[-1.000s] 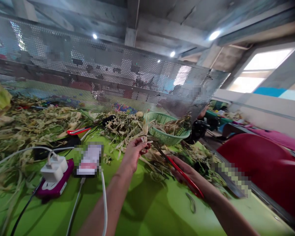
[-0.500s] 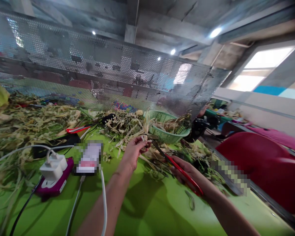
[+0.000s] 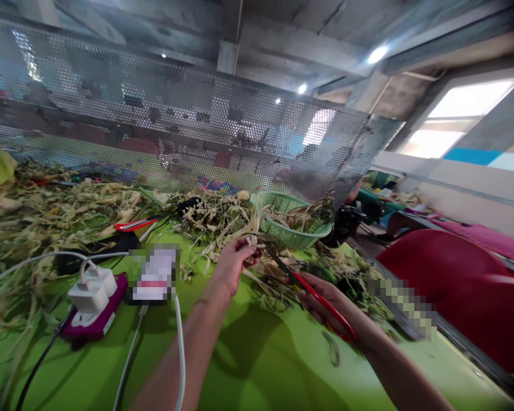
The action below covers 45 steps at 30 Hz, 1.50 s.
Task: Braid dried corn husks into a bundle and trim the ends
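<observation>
My left hand (image 3: 236, 264) is closed, fingertips pinching the lower end of a pale dried leafy stalk (image 3: 256, 212) whose leaves stick up. A pair of red-handled scissors (image 3: 333, 313) is gripped in my right hand (image 3: 323, 292). Its dark blades slant up and left, their tips beside the stalk's base at my left fingers. Whether the blades touch the stalk I cannot tell. Dried leaves and stems lie under and around both hands. Just behind them stands a green mesh basket (image 3: 289, 233) with brown dried leaves inside.
Dried leaves (image 3: 81, 211) cover the green table (image 3: 257, 365) on the left. Nearer lie a phone (image 3: 156, 274) on a cable and white chargers (image 3: 94, 290) in a purple power strip (image 3: 92, 331). Another red-handled tool (image 3: 135, 225) lies behind. A perforated metal screen (image 3: 188, 131) closes the back; red chairs (image 3: 445, 274) stand right.
Almost nothing differs. The scissors and my right hand have shifted very slightly; my left hand keeps its pinch on the stalk.
</observation>
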Available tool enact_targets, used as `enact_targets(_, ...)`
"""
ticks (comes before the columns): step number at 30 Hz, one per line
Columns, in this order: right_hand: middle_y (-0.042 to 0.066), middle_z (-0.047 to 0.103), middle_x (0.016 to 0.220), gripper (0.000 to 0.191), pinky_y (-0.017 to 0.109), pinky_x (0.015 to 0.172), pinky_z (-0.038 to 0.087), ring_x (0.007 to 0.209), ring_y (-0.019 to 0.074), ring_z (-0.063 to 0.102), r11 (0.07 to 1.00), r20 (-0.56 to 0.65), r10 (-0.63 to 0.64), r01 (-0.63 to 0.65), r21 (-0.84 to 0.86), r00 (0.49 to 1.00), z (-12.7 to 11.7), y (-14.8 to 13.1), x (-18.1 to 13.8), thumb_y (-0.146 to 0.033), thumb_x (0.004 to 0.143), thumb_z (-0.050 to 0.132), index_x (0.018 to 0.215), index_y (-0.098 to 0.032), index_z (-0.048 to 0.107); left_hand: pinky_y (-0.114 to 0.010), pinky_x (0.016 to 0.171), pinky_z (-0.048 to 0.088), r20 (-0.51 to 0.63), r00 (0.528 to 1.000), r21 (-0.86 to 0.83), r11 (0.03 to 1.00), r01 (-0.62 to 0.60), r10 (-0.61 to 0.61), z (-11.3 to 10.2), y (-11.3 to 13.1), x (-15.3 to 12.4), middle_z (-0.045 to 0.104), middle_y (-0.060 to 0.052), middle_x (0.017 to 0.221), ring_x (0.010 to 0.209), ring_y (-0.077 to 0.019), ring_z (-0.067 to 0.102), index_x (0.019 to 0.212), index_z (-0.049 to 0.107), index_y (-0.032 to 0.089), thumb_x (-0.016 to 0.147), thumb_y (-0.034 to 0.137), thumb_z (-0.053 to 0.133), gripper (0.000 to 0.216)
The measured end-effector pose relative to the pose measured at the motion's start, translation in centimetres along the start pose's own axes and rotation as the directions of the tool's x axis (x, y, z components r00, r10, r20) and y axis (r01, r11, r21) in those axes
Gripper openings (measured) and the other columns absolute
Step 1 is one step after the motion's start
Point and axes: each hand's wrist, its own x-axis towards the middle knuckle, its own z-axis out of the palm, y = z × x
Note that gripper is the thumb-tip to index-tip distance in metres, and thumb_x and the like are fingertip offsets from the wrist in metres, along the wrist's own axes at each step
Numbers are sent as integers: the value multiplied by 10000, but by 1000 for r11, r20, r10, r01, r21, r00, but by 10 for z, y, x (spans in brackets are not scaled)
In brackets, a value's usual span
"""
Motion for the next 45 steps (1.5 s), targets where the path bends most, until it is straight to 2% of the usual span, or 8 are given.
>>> enact_targets(26,-73,367,539,564,165,340,237,376,39,303,998,24,-32,33,-48,999,-4,12,5,-569,742,642,1126,-158,609,-223,596,500,6,1000,31,1000,-4,3,-2,0,1,716,-57,798,684,-137,660,829,621,134,620,165,751,248)
enact_targets(29,-51,441,545,555,187,346,265,371,56,332,994,-21,-50,48,-93,999,-9,18,8,-579,762,607,1127,-162,617,-234,610,499,16,1000,37,999,-20,20,-4,-1,2,716,-57,814,709,-146,663,858,613,144,632,180,749,267)
enact_targets(31,4,575,641,512,219,401,358,439,106,466,976,-99,-130,110,-186,987,-16,23,13,-543,757,620,1104,-167,638,-237,617,495,12,999,53,998,-30,30,-5,-2,3,713,-58,825,726,-150,662,881,609,152,633,200,757,293)
enact_targets(33,57,678,832,445,268,550,460,640,193,612,922,-185,-232,155,-355,955,-26,29,18,-470,748,642,1088,-182,654,-236,629,489,8,999,80,996,-38,38,-5,-1,2,711,-58,835,729,-142,655,903,618,156,639,218,758,306)
enact_targets(36,71,715,959,415,321,693,475,818,270,658,761,-258,-232,10,-649,938,-45,38,24,-372,772,592,1153,-213,633,-230,647,480,8,999,123,992,-36,36,-3,1,-1,705,-52,837,716,-122,640,920,646,157,665,224,736,279)
enact_targets(38,86,721,984,459,329,693,468,845,286,665,622,-281,-187,-108,-776,941,-56,45,27,-341,789,547,1227,-215,592,-226,651,475,9,1000,148,989,-28,27,0,3,-4,699,-46,822,709,-118,637,926,660,154,678,203,715,259)
enact_targets(41,104,695,1091,475,323,678,456,911,290,662,466,-267,-158,-167,-869,951,-63,48,27,-330,824,503,1285,-222,547,-221,647,467,2,999,178,983,-35,35,3,5,-6,683,-34,773,680,-112,628,928,660,143,682,159,686,248)
enact_targets(45,82,696,1071,338,302,566,419,816,265,668,395,-337,-222,-231,-889,915,-53,32,22,-372,881,450,1142,-267,637,-226,645,459,-19,996,247,966,-76,83,2,2,-3,649,-10,702,641,-109,611,874,628,136,666,133,684,216)
